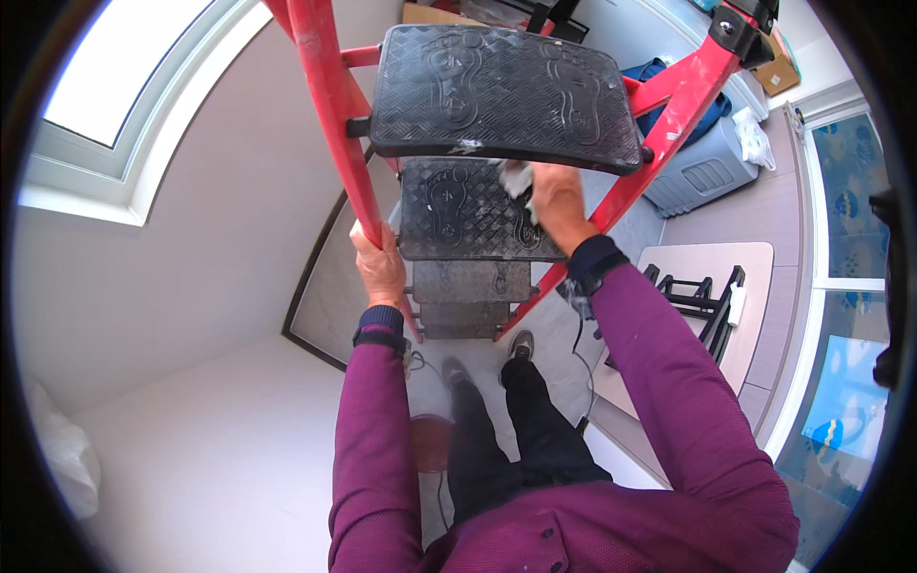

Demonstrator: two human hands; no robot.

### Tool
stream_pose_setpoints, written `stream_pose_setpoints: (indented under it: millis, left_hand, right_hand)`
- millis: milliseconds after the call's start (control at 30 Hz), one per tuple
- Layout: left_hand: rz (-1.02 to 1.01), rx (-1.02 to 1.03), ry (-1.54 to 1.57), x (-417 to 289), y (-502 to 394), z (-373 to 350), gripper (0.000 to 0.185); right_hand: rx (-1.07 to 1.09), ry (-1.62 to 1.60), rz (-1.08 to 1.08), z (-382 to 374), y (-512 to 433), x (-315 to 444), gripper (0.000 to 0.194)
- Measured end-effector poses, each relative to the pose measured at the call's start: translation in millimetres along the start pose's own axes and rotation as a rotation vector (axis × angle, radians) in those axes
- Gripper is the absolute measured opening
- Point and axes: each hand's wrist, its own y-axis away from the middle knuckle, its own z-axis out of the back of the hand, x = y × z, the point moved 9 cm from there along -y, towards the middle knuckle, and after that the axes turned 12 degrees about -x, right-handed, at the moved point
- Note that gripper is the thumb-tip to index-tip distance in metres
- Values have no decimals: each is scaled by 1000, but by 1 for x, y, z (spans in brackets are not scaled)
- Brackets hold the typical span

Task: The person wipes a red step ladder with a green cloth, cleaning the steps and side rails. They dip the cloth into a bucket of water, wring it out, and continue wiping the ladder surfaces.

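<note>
A red stepladder [333, 107] stands upright before me, with several black textured treads. My left hand [378, 263] grips its left rail below the second tread from the top. On that second tread [466, 208], my right hand [560, 199] presses a crumpled whitish cloth [514, 179] against the right part of the surface. My fingers hide some of the cloth. The top tread [501, 93] overhangs my right hand and bears moulded footprints, pale smudges and a white scuff on its front edge. Two lower treads [471, 281] show dusty and greyer beneath.
A folded table [752, 286] with black legs leans at the right. Behind the ladder stand a grey-blue plastic bin [706, 175] and a white chest-like appliance [637, 29]. A reddish round stool [431, 444] sits beside my left leg. A window [129, 79] is at upper left.
</note>
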Motion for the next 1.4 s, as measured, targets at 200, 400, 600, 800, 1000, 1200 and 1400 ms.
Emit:
stream_pose_setpoints:
  millis: [200, 400, 600, 800, 1000, 1200, 1400]
  left_hand:
    - [2, -16, 15, 4, -2, 0, 32]
    - [48, 17, -6, 11, 2, -4, 37]
    - [30, 29, 49, 13, 3, -5, 36]
    - [56, 2, 20, 8, 0, -5, 36]
    - [76, 5, 37, 9, 2, -4, 31]
    - [22, 3, 45, 5, 0, -3, 31]
    - [31, -9, 15, 5, 1, -4, 32]
  right_hand:
    - [-19, 280, 144, 34, 84, 25, 41]
    - [-80, 267, 145, 39, 74, 28, 24]
    - [-248, 429, 151, 6, 31, -10, 32]
    - [-20, 310, -67, 49, 115, 29, 38]
    - [-144, 379, 14, 21, 35, 0, 16]
    - [-81, 322, -83, 34, 91, 7, 20]
    - [-88, 235, 88, 45, 89, 25, 20]
